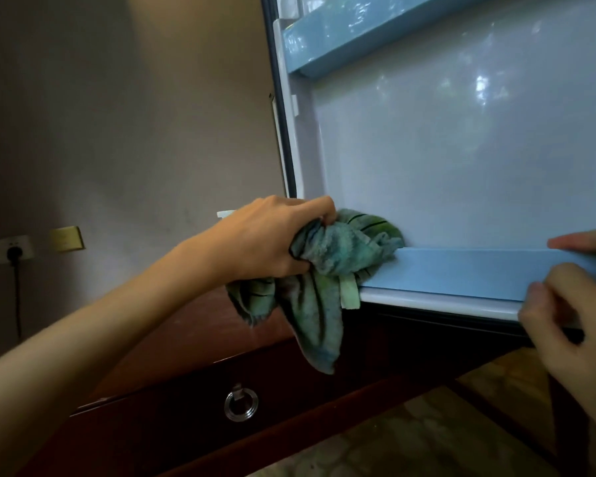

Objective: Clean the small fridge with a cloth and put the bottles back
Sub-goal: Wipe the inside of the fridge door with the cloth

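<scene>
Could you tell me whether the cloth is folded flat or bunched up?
Bunched up: the left hand grips the cloth in a crumpled wad at the lower door shelf, loose ends hanging below.

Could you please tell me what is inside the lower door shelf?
The cloth, gripped by the left hand, occupies its left end; nothing else shows, but the blue rail hides the floor.

This is looking like a home. A small fridge [461, 149] is standing open above a wooden cabinet [172, 401], near a wall socket [14, 251].
</scene>
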The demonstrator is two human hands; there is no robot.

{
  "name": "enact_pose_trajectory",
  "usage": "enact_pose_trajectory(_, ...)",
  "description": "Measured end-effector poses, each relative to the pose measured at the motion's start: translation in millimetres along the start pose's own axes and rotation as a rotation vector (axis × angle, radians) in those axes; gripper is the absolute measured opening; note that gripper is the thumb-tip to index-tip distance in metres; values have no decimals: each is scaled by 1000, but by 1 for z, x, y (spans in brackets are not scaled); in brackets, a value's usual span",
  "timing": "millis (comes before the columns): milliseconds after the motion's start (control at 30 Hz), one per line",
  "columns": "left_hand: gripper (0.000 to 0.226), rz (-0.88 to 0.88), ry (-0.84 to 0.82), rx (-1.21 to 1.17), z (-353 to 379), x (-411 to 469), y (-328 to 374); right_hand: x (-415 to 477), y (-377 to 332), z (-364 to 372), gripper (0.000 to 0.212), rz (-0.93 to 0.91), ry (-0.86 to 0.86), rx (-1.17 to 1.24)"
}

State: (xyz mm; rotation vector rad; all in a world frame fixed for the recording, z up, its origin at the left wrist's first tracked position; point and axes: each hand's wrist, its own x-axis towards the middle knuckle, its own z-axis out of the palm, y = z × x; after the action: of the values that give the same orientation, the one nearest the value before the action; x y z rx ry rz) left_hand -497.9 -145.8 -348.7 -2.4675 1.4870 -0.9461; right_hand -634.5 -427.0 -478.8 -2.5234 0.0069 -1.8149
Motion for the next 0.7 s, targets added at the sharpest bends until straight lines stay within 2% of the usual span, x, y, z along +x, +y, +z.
enact_pose_trajectory(100, 56, 19, -6, 39, 2, 0, 3, 2, 0, 5, 34, 21, 93, -74)
enact_pose_trajectory(200, 56, 31, 2, 73, 1, 4, 5, 3, 2, 8, 30, -46, 165, -90)
enact_pose_trajectory(433, 58, 45, 146, 178, 19, -10, 11, 3, 4, 8, 28, -15, 127, -62)
enact_pose_trajectory(600, 68, -31, 312, 135, 36, -24, 23, 3, 3, 5, 29, -13, 99, -67)
enact_pose_trajectory(700, 65, -130, 373, 5, 53, -38, 39, 4, 2, 3, 27, 7, 86, -60)
